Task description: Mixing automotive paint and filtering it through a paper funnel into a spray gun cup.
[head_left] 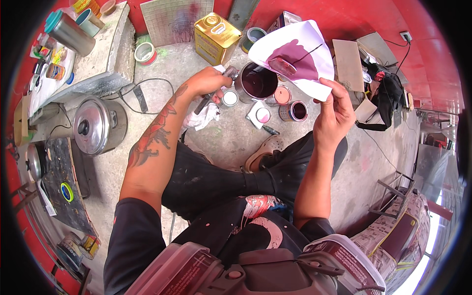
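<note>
We look down at our two hands above a stained grey concrete floor [359, 147]. Our right hand [334, 110] pinches the lower right corner of a curling white sheet of paper [292, 54] smeared with maroon; the corner grip probably keeps our fingers off the wet-looking patch. The sheet hangs just right of a round, dark-walled pot [242, 93] of dark maroon liquid. Our left hand [211, 80] is bent beside the pot's left rim; we cannot tell whether it grips anything.

Small round cans crowd the pot, likely for easy reach: one white-topped [229, 98], one pink inside [282, 95], one maroon inside with a printed label [286, 114]. Toward the floor's far edge stands a gold rectangular metal tin [216, 42], dark lettering on its side. On the concrete table [118, 54] at left, a teal-lidded steel tumbler [73, 35] stands near the right edge; a yellow can [83, 6] with red lettering sits by the far edge.
</note>
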Motion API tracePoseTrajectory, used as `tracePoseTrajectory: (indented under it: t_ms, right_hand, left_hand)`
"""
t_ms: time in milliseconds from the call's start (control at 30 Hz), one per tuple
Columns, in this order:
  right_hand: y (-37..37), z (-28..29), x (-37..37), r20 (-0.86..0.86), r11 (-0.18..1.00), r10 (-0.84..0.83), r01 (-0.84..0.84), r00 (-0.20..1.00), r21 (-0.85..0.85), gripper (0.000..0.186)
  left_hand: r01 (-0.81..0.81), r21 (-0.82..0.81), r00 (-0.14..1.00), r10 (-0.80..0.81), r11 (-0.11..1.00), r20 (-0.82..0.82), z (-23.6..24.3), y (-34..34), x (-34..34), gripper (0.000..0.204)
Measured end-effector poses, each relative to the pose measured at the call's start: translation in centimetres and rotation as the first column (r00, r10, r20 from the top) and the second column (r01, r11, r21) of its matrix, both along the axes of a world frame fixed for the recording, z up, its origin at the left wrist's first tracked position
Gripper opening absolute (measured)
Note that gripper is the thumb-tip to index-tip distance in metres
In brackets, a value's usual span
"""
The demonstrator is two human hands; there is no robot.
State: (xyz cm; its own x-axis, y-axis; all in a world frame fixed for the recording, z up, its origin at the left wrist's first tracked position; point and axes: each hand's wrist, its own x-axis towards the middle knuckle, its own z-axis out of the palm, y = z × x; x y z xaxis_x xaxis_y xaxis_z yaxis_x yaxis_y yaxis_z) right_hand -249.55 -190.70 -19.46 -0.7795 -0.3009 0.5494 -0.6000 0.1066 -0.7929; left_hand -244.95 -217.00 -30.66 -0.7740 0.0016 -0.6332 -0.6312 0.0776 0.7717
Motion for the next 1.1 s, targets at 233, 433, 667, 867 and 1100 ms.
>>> tracePoseTrajectory:
  t_ms: [233, 433, 667, 867, 1100]
  right_hand:
    - [0.25, -0.19, 0.01, 0.007, 1.000, -0.002, 0.002, 1.000, 0.006, 0.016]
    - [0.28, -0.33, -0.04, 0.007, 1.000, 0.010, -0.010, 1.000, -0.012, 0.016]
    - [0.41, -0.47, -0.18, -0.004, 1.000, 0.007, -0.007, 1.000, 0.003, 0.016]
    - [0.49, -0.39, -0.20, -0.030, 1.000, 0.002, -0.001, 1.000, 0.023, 0.017]
    - [0.16, 0.05, 0.08, 0.040, 0.998, 0.015, -0.012, 0.999, -0.055, 0.013]
  left_hand:
    - [-0.002, -0.004, 1.000, 0.002, 1.000, 0.004, 0.26, 0.11, 0.08, 0.031]
    - [-0.004, -0.012, 1.000, 0.004, 1.000, 0.008, 0.44, 0.21, 0.12, 0.031]
    - [-0.006, -0.004, 1.000, 0.006, 1.000, 0.004, 0.26, 0.12, 0.09, 0.031]
    - [0.013, -0.009, 1.000, -0.013, 1.000, -0.002, 0.15, 0.06, 0.03, 0.030]
    - [0.019, -0.009, 1.000, -0.019, 1.000, -0.022, 0.07, 0.03, 0.11, 0.033]
